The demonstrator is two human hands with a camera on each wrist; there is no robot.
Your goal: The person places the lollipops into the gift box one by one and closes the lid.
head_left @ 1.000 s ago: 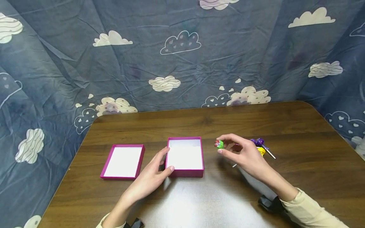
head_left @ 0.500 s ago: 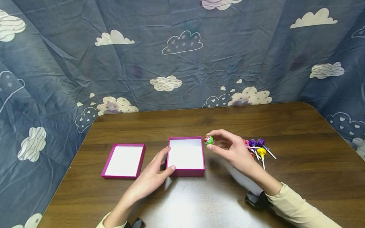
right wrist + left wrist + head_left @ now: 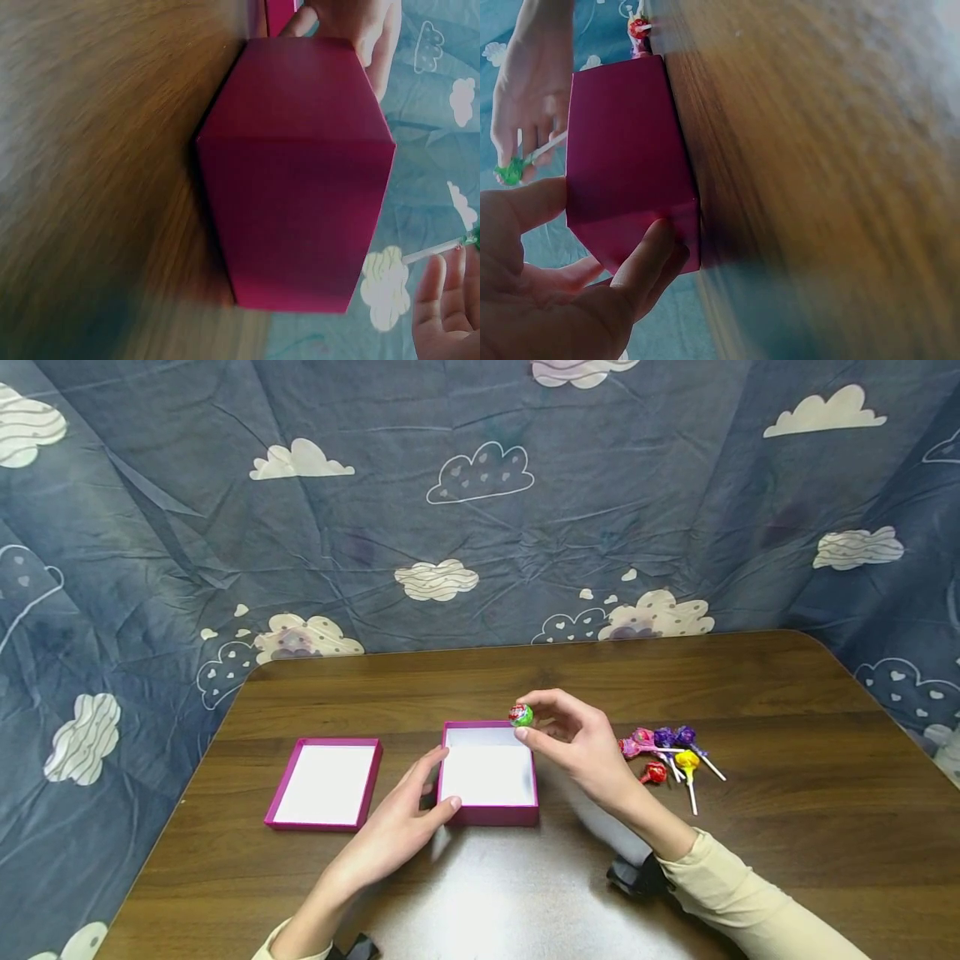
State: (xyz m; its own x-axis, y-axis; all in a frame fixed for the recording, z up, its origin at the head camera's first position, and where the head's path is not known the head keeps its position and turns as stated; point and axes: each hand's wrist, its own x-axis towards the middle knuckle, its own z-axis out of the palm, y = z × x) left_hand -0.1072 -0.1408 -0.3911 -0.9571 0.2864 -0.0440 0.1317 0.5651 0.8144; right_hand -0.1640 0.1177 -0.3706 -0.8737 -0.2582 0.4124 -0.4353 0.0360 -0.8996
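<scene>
My left hand [image 3: 401, 822] holds the open magenta box [image 3: 491, 816] at its left side. The thumb lies over the rim near the front corner, and other fingers press the outer left wall, as the left wrist view [image 3: 634, 150] shows from low down. My right hand [image 3: 573, 743] pinches a lollipop [image 3: 521, 716] in a green and red wrapper between thumb and fingers, raised over the box's back right corner. Its white stick [image 3: 431, 250] runs back toward the palm in the right wrist view. The white inside of the box holds nothing visible.
To the left lies the box's lid [image 3: 322, 785], white inside up. Right of the box is a loose group of lollipops: pink [image 3: 642, 737], red [image 3: 655, 772], yellow [image 3: 687, 762] and purple [image 3: 685, 735]. A cloud-patterned curtain [image 3: 480, 543] hangs behind the wooden table [image 3: 810, 760].
My right hand has carried the green and red lollipop leftward and slightly up, from beside the other lollipops to over the box. The left hand keeps its place on the box.
</scene>
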